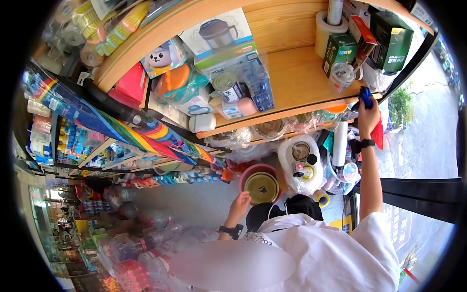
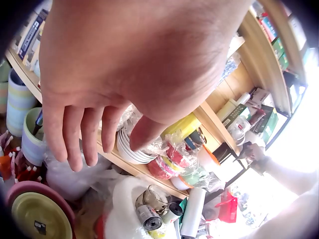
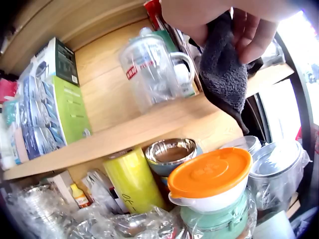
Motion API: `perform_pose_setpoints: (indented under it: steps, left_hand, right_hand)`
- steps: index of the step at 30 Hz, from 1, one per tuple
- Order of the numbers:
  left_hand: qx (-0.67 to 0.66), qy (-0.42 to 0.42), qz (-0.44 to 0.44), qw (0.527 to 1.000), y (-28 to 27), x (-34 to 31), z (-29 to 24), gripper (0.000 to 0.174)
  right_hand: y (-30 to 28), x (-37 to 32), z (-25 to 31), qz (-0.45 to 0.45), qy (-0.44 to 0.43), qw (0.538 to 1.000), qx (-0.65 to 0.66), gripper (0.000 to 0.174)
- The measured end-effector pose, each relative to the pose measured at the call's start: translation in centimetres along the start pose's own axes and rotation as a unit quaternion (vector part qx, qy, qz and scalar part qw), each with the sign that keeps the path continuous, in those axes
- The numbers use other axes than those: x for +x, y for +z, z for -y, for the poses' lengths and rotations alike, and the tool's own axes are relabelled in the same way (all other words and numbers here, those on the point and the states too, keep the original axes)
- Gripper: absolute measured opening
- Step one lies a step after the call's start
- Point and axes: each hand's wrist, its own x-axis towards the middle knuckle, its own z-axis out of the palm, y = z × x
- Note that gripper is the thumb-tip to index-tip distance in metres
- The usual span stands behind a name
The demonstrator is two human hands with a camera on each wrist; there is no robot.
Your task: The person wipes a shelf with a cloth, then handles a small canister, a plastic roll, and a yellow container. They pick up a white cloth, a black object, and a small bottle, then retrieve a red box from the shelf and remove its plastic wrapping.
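Note:
My right hand [image 1: 368, 118] is raised at the right end of the wooden shelf [image 1: 292, 80]. It grips a dark fuzzy cloth [image 3: 222, 67] that hangs in front of the shelf edge in the right wrist view. Beside the cloth stands a clear jug [image 3: 149, 72] with a handle and red print. Low in the head view, my left hand [image 1: 239, 206] hangs with loose fingers and holds nothing. Nearest to it is a yellow-green basin [image 1: 262, 189] inside a pink basin [image 1: 244, 179].
Green boxes [image 1: 393, 41] and a white roll [image 1: 327, 36] occupy the shelf's right end. Boxed goods [image 1: 216, 34] fill its left side. Beneath, an orange-lidded bowl [image 3: 212, 172] and a yellow cylinder [image 3: 133, 179] stand close together. Wrapped bottles [image 1: 155, 253] crowd the lower left.

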Motion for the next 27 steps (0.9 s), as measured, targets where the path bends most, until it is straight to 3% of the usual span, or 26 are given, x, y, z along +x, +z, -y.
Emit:
perform_pose_setpoints:
  steps: [1,4,7,8,10,11,12,14,17,19,20,22,23,24,26,27]
  left_hand:
    - [-0.001,0.001,0.0,1.0,0.0,0.3,-1.1,0.036]
    - [-0.012,-0.019,0.032,0.999,0.2,1.3,-3.4,0.038]
    - [-0.033,0.004,0.041,0.999,0.9,2.1,-4.2,0.039]
    - [-0.041,0.003,0.049,0.998,0.9,2.4,-4.7,0.037]
    - [-0.049,0.003,0.057,0.997,0.7,3.3,-6.2,0.036]
    - [-0.058,0.015,0.054,0.997,0.3,4.2,-7.0,0.035]
    - [-0.067,0.028,0.05,0.996,0.0,5.2,-7.8,0.033]
    - [-0.071,0.125,-0.017,0.989,-0.9,7.9,-9.3,0.029]
    - [-0.041,0.171,-0.085,0.981,-3.4,10.7,-15.2,0.024]
    - [0.134,0.381,-0.186,0.896,-5.2,12.6,-19.4,0.023]
    - [0.135,0.382,-0.187,0.895,-5.6,13.3,-21.1,0.023]
    - [0.148,0.491,-0.211,0.832,-5.9,14.7,-23.8,0.028]
    - [0.165,0.515,-0.201,0.817,-6.0,15.6,-24.1,0.032]
    - [0.164,0.515,-0.201,0.817,-5.8,16.3,-24.3,0.032]
    - [0.186,0.522,-0.201,0.808,-5.4,17.5,-24.3,0.036]
    - [0.203,0.528,-0.19,0.803,-5.3,18.9,-22.9,0.045]
  right_hand:
    - [-0.9,-0.9,0.4,-0.056,-0.018,0.997,0.056,0.035]
    - [-5.0,-4.6,2.1,-0.085,-0.075,0.985,0.13,0.026]
    - [-8.3,-8.8,3.8,0.047,0.192,0.927,0.318,0.019]
    - [-8.7,-9.7,2.9,0.104,0.318,0.831,0.445,0.016]
    - [-8.1,-10.6,3.3,0.123,0.431,0.671,0.591,0.024]
    - [-8.7,-10.9,3.8,0.18,0.449,0.616,0.622,0.028]
    - [-9.5,-10.8,5.3,0.229,0.461,0.633,0.578,0.031]
    - [-9.4,-10.3,7.7,0.257,0.405,0.682,0.553,0.04]
    - [-8.1,-9.0,11.9,0.288,0.292,0.736,0.539,0.043]
    - [-5.8,-7.9,13.4,0.344,0.194,0.777,0.49,0.043]
    - [-3.9,-7.2,13.2,0.375,0.141,0.791,0.463,0.042]
    - [-1.3,-5.7,16.8,0.375,0.077,0.805,0.454,0.04]
    - [0.8,-4.8,17.5,0.358,0.037,0.849,0.387,0.04]
    - [2.8,-4.0,18.2,0.339,-0.005,0.886,0.316,0.04]
    - [5.4,-2.9,20.9,0.264,0.025,0.943,0.2,0.038]
    - [8.3,-2.4,20.1,0.203,-0.072,0.965,0.148,0.036]
